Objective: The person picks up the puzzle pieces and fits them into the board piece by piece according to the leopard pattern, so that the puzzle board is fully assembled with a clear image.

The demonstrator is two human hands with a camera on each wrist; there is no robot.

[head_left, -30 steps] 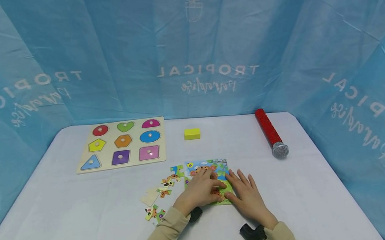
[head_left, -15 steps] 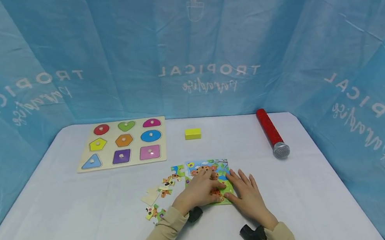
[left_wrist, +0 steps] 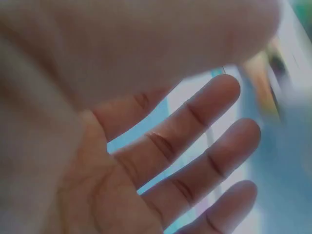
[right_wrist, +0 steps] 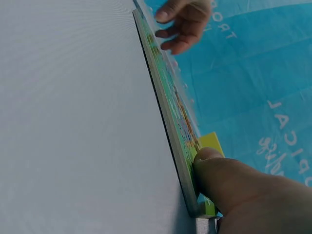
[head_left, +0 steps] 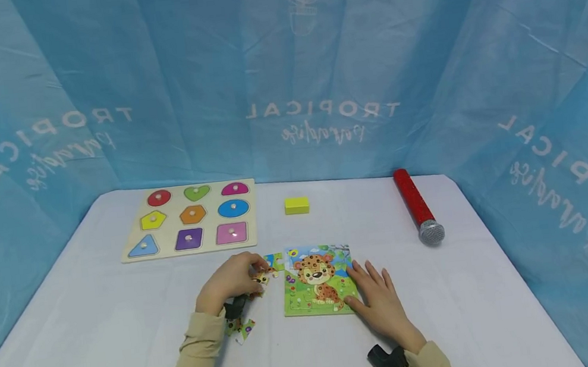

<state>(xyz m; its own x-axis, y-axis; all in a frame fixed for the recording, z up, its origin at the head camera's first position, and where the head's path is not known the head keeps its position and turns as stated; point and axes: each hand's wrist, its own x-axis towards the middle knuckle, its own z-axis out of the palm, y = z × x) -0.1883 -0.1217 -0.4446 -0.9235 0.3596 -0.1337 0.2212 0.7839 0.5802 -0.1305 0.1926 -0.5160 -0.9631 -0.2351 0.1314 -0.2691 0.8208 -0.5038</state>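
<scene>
A jigsaw puzzle (head_left: 320,288) with a leopard cub picture lies flat in its board, its surface showing in full. My right hand (head_left: 379,303) rests along the board's right edge with fingers spread, and the thumb (right_wrist: 219,175) presses on its corner. To the left, my left hand (head_left: 231,283) is over the loose puzzle pieces (head_left: 246,331), fingers slightly bent. The left wrist view shows its fingers (left_wrist: 214,97) apart, with no piece seen between them. A giraffe-patterned piece (head_left: 262,278) shows beside its fingertips. Other pieces are partly hidden under this hand.
A shape-knob board (head_left: 210,203) lies at the back left. Near the back middle sits a yellow block (head_left: 296,205). A red microphone (head_left: 417,206) lies at the right. The white-covered table (head_left: 99,323) is surrounded by a blue cloth (head_left: 281,65).
My left hand has left the puzzle board and moved left to the loose pieces, uncovering the leopard picture. The right hand stays at the board's edge.
</scene>
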